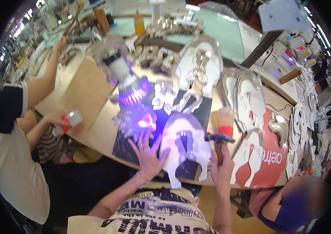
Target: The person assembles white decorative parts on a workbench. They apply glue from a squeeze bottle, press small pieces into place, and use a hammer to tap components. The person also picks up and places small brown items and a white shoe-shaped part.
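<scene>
A white horseshoe-shaped piece (172, 142) lies on a dark board (204, 108), its curved end violet-lit; just right, a brown-handled, dark-headed tool (219, 150) is held.

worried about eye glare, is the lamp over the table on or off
On: the lamp shines violet at its ribbed end, and violet light tints the white U-shaped piece and the left hand.
</scene>
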### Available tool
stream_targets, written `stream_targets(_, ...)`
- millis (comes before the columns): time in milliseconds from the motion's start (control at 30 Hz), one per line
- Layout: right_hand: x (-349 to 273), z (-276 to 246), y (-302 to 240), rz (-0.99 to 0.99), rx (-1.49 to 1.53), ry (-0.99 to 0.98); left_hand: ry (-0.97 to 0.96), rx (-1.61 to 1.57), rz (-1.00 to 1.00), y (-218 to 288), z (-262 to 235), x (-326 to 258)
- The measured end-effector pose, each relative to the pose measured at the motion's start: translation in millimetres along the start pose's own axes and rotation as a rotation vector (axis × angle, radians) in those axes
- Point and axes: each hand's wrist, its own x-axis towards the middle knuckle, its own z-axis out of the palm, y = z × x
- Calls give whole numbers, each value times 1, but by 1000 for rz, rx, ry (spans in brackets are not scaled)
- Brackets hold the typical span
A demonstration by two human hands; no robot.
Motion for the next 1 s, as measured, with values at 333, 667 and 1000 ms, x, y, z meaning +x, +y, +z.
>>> stream_targets(333,-42,-16,84,226,484,500,120,-285,13,20,-4,19)
stream_targets(667,-62,2,98,334,665,423,-104,-535,144,45,-36,36)
stream_targets(1000,-61,5,107,295,687,478,348,-846,321,85,-47,205)
